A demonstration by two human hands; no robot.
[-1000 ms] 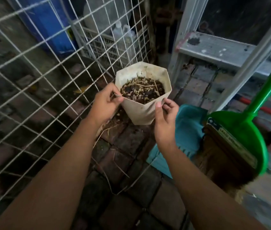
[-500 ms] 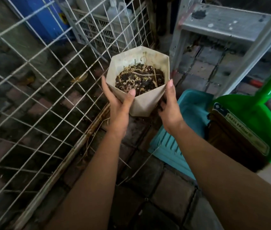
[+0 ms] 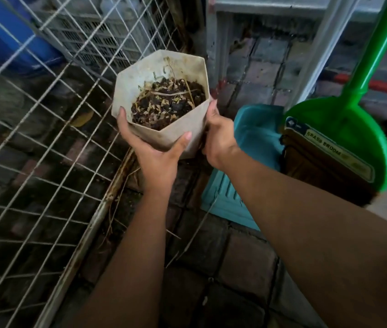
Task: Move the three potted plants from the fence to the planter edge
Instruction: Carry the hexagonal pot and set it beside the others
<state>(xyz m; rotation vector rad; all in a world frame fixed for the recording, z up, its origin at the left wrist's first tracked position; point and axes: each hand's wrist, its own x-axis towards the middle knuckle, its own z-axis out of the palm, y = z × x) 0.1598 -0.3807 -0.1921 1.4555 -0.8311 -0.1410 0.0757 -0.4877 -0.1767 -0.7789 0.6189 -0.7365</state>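
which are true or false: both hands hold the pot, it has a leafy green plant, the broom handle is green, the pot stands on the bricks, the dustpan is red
The left hand and right hand both hold the white pot: true.
It has a leafy green plant: false, only dark soil and dry brown scraps show.
The broom handle is green: true.
The pot stands on the brick floor: false, the hands hold it up.
The dustpan is red: false, it is teal.

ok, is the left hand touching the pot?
Touching. Head view: the left hand cups the pot from below, thumb flat on its front wall, a fingertip on its left side.
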